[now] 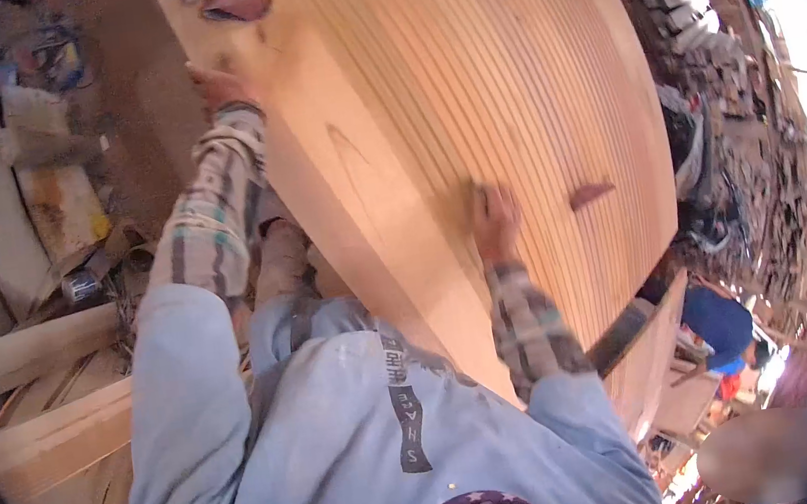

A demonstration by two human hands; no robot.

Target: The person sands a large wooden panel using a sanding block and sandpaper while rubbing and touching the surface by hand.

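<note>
A large pale wooden panel [358, 172] with fine parallel dark grain lines lies in front of me, tilted across the view. My left hand [224, 86] rests at its left edge, somewhat blurred, with the fingers stretched out and nothing seen in them. On the middle of the panel, my right hand [497, 220] is closed, fingers bent and pressed down to the wood. Something dark shows at its fingertips, too small and blurred to name. A dark reddish folded scrap [591, 194] lies right of that hand. Beyond my left hand sits another dark reddish piece [238, 8].
Boards [63, 435] lie at the lower left, with a yellow-stained plank [66, 208] above them. Stacked wood pieces [733, 101] line the right side. A person in dark blue [720, 324] bends down at the lower right. A blurred round shape [773, 456] is near the corner.
</note>
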